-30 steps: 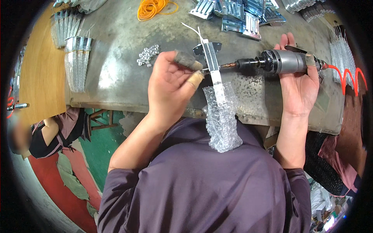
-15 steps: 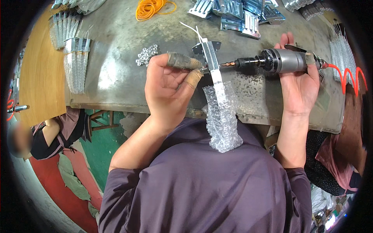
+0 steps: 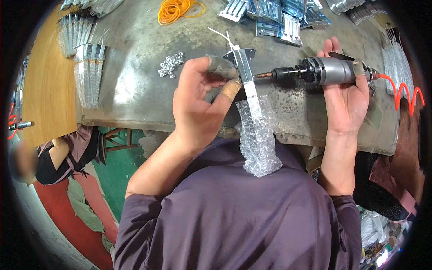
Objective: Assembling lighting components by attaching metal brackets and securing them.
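My right hand (image 3: pixel 346 96) holds a grey and black air screwdriver (image 3: pixel 328 71) level, thumb and fingers around its body. The bit points left at a narrow metal channel (image 3: pixel 244 65), a small gap away from it. Two white wires come out of the channel's far end, beside a dark bracket. From its near end a white strip (image 3: pixel 254 105) runs into a bubble-wrap sleeve (image 3: pixel 260 148) hanging over the table's edge. Taped thumb and index finger of my left hand (image 3: pixel 198 96) pinch at the channel's left side; whatever lies between their tips is hidden.
Small metal nuts (image 3: pixel 170 65) lie in a pile left of the channel. Farther back are an orange cord coil (image 3: pixel 175 11) and stacked metal plates (image 3: pixel 281 20). Bubble-wrapped strips (image 3: pixel 89 76) lie at the left. A red coiled hose (image 3: pixel 400 90) trails right. Another person (image 3: pixel 63 157) sits at left.
My left hand has moved right, bringing its thumb and index fingertips up to the channel's side. My right hand and the air screwdriver have stayed nearly still.
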`<move>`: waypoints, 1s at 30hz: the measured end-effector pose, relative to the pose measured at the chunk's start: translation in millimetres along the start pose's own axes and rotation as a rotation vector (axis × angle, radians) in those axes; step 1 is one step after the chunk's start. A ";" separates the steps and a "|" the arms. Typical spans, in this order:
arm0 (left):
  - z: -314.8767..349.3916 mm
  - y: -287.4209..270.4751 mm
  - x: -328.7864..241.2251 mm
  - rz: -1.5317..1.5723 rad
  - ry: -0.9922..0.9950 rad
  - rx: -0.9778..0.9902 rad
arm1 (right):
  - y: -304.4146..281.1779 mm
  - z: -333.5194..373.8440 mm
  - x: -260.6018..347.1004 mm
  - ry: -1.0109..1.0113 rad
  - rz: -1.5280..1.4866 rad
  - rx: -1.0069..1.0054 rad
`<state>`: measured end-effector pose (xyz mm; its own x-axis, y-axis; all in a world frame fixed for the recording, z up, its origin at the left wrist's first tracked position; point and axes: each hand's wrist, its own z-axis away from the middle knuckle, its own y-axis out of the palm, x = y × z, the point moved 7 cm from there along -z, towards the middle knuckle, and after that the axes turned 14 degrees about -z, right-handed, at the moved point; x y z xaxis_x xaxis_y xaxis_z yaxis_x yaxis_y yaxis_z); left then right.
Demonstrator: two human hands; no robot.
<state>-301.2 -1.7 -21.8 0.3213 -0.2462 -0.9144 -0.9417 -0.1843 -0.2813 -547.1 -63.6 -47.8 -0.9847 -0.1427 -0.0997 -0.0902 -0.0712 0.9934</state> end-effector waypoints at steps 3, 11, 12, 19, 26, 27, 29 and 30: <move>-6.4 -6.3 -3.5 -0.115 -0.014 -0.022 | 1.1 0.1 0.3 -0.003 0.009 0.012; -17.1 1.3 -33.3 -0.593 0.385 0.170 | -4.6 -6.8 0.9 -0.054 0.067 -0.010; -18.5 0.9 -32.1 -0.590 0.383 0.173 | -8.2 -7.3 0.9 -0.063 0.042 -0.021; -18.1 3.7 -28.2 -0.552 0.410 0.184 | -16.7 -10.1 -1.1 -0.097 -0.001 -0.129; -16.2 4.2 -31.8 -0.577 0.435 0.165 | -12.4 -9.6 -0.6 -0.081 -0.010 -0.041; -16.7 4.4 -33.3 -0.580 0.441 0.162 | -7.6 -10.1 -2.6 -0.107 0.041 -0.054; -17.6 4.4 -35.8 -0.603 0.446 0.150 | -2.3 -9.6 -2.4 -0.134 0.092 -0.058; -17.1 4.4 -34.9 -0.604 0.454 0.148 | -0.3 -8.4 -2.2 -0.132 0.091 -0.045</move>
<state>-314.8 -10.2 13.8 0.7630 -0.5156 -0.3897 -0.5832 -0.2893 -0.7590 -543.7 -71.6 -48.3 -0.9998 -0.0196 0.0019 0.0040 -0.1082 0.9941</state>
